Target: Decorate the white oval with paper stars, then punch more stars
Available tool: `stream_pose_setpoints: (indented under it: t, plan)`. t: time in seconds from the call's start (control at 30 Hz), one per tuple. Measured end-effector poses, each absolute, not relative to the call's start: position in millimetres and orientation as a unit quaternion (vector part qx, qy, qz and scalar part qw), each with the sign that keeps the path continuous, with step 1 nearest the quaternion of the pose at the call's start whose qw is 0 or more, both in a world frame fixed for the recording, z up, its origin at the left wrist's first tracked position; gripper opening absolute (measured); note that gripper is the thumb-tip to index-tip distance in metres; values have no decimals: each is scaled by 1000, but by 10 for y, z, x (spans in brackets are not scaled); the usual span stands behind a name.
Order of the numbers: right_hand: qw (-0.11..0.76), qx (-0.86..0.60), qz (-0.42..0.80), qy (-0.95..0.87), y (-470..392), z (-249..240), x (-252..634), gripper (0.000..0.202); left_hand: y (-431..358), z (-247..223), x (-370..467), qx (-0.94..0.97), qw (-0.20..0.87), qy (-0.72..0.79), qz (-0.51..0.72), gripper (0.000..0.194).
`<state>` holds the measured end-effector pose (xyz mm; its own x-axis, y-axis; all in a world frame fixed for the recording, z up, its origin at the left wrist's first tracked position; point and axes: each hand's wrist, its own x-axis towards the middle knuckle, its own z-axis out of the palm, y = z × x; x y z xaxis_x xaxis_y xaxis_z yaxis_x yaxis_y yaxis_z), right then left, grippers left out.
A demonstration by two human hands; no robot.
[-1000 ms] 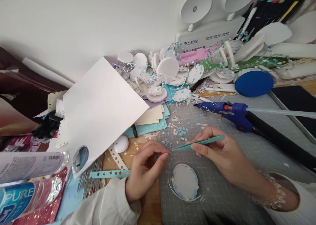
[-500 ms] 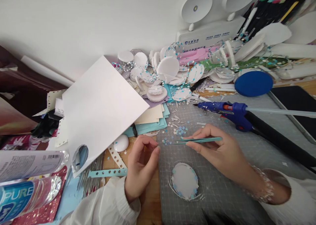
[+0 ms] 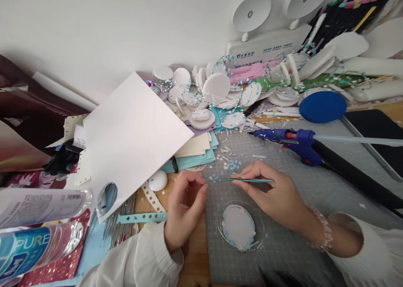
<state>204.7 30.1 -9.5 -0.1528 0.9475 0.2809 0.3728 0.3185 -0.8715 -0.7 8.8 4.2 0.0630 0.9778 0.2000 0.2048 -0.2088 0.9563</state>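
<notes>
In my right hand is a pair of teal tweezers, pinched between thumb and fingers. Their tips point left at small blue and white star-shaped pieces on the grey cutting mat. My left hand is at the mat's left edge, thumb and index fingertip pressed together; whatever is between them is too small to make out. Below both hands lies a round white disc edged with blue and white bits, a thin clear ring around it. More loose blue stars are scattered above the tweezers.
A blue glue gun lies on the mat at right, near a blue round lid and a phone. White discs with beaded strands pile up behind. A large white board and a plastic bottle occupy the left.
The whole view has shifted slightly. My right hand and the tweezers have moved a little left, and the tweezers lie flatter. My left hand keeps its pinch.
</notes>
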Motion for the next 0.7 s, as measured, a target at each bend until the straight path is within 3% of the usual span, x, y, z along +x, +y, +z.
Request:
stream_pose_setpoints:
  t: [0.2, 0.5, 0.7]
  plan:
    - [479, -477, 327, -660, 287, -70, 2081, 11, 89, 40, -13, 608, 407, 487, 477, 6]
    - [416, -491, 347, -683, 287, -128, 2050, 9, 93, 41, -13, 609, 402, 492, 475, 3]
    - [429, -488, 335, -682, 261, -98, 2056, 9, 84, 51, -14, 608, 401, 498, 470, 3]
